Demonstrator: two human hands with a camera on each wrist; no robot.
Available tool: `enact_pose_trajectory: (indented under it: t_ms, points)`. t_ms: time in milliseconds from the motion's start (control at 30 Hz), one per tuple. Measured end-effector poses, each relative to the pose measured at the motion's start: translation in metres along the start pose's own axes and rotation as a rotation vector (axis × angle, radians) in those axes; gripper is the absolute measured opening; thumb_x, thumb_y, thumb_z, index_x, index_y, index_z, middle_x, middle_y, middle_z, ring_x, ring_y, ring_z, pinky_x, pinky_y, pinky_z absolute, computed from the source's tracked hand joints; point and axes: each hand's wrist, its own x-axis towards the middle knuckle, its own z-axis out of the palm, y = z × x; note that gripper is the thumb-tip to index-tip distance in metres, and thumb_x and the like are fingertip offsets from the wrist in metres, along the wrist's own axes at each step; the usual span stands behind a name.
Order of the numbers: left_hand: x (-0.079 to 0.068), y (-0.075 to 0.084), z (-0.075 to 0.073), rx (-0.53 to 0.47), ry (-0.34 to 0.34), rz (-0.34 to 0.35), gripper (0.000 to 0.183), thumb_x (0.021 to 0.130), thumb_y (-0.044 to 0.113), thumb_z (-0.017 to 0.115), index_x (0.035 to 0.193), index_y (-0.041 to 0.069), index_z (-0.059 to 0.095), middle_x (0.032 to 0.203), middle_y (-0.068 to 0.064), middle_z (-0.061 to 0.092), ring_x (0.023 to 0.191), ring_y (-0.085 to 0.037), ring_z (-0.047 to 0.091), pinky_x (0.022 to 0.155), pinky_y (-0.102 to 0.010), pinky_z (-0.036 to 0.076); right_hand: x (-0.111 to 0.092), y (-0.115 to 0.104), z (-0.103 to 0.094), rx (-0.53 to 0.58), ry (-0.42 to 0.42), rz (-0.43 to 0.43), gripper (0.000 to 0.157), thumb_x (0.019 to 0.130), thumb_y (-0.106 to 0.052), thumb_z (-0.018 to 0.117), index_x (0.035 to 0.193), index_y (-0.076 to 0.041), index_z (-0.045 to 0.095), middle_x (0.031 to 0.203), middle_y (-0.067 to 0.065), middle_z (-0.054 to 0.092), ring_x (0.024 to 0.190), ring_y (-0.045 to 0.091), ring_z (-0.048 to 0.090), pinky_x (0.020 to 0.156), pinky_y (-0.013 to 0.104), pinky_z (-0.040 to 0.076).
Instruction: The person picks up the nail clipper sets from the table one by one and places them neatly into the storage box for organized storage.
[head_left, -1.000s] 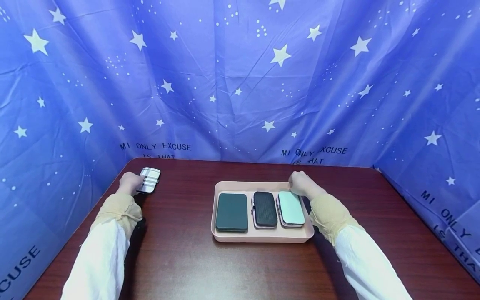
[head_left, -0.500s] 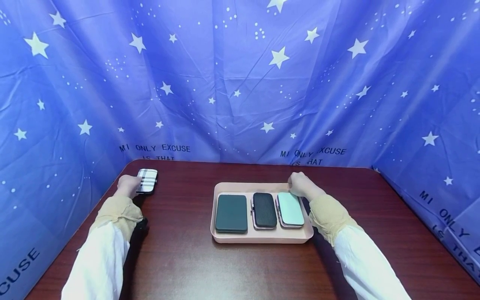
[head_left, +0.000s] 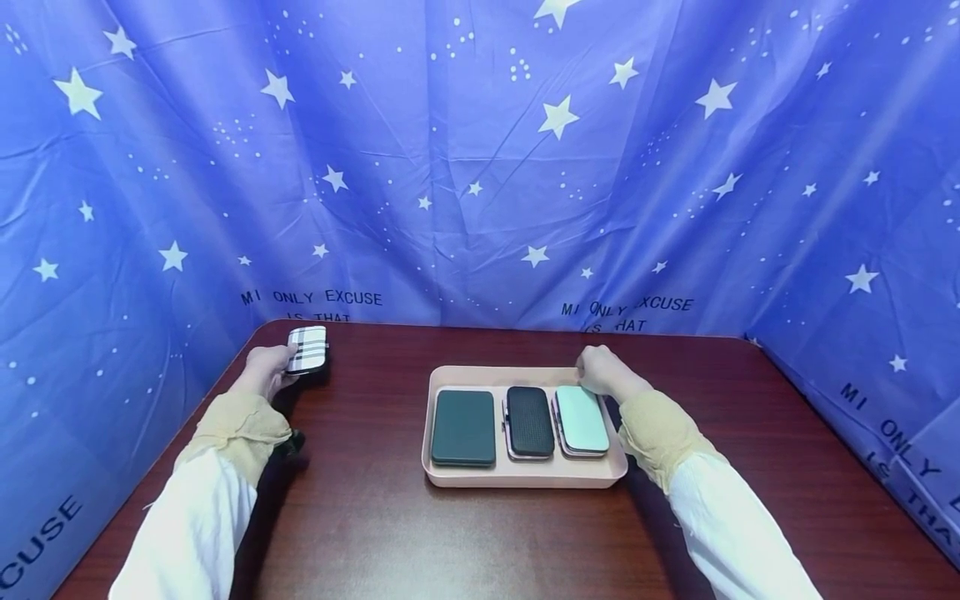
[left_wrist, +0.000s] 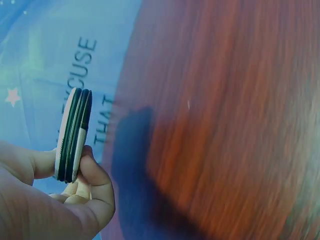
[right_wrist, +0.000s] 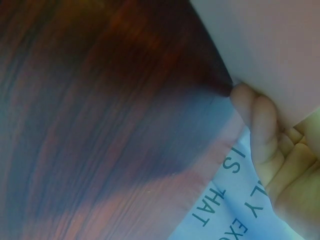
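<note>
My left hand (head_left: 264,368) pinches a flat plaid clasp case (head_left: 307,350), white with dark stripes, by its near end at the table's far left. Seen edge-on in the left wrist view, the case (left_wrist: 73,135) has dark bands along its side and is between thumb and curled fingers, above its shadow. My right hand (head_left: 602,368) grips the far right corner of a pink tray (head_left: 525,479); the right wrist view has fingers (right_wrist: 262,117) bent around the tray wall (right_wrist: 270,50). Inside the tray lie a dark green case (head_left: 463,427), a black textured case (head_left: 530,421) and a mint case (head_left: 582,418).
The dark red-brown wooden table (head_left: 360,525) runs back to a blue curtain (head_left: 405,125) with white stars and printed lettering. More curtain hangs along the left and right sides of the table.
My left hand has lifted the plaid case off the table, a little up and to the right. The right hand still grips the tray corner, and the tray stays in place.
</note>
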Motion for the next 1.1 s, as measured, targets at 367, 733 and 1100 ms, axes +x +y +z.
enact_pose_trajectory:
  t_ms: [367, 733, 1100]
  points:
    - [0.087, -0.044, -0.003, -0.206, -0.257, -0.027, 0.021, 0.09, 0.018, 0.064, 0.099, 0.0, 0.058, 0.072, -0.002, 0.064, 0.065, -0.012, 0.06, 0.057, -0.027, 0.051, 0.001, 0.0, -0.001, 0.005, -0.014, 0.012, 0.015, 0.079, 0.001, 0.063, 0.066, -0.004, 0.061, 0.065, 0.005, 0.057, 0.059, 0.017, 0.051, 0.054, 0.028, 0.045]
    - [-0.035, 0.013, 0.058, -0.115, -0.31, -0.021, 0.009, 0.096, 0.01, 0.051, 0.101, 0.002, 0.049, 0.068, 0.002, 0.063, 0.064, -0.006, 0.059, 0.061, -0.019, 0.05, 0.002, 0.002, 0.001, 0.013, -0.027, 0.016, 0.022, 0.08, 0.001, 0.062, 0.061, -0.007, 0.056, 0.06, 0.003, 0.053, 0.055, 0.015, 0.049, 0.049, 0.025, 0.042]
    - [-0.053, 0.014, 0.091, -0.088, -0.392, 0.055, 0.009, 0.095, 0.005, 0.053, 0.102, -0.001, 0.052, 0.07, 0.003, 0.065, 0.066, -0.007, 0.062, 0.062, -0.021, 0.052, 0.003, 0.003, 0.002, 0.014, -0.032, 0.016, 0.021, 0.08, -0.001, 0.065, 0.062, -0.007, 0.057, 0.062, 0.004, 0.056, 0.055, 0.015, 0.054, 0.048, 0.025, 0.047]
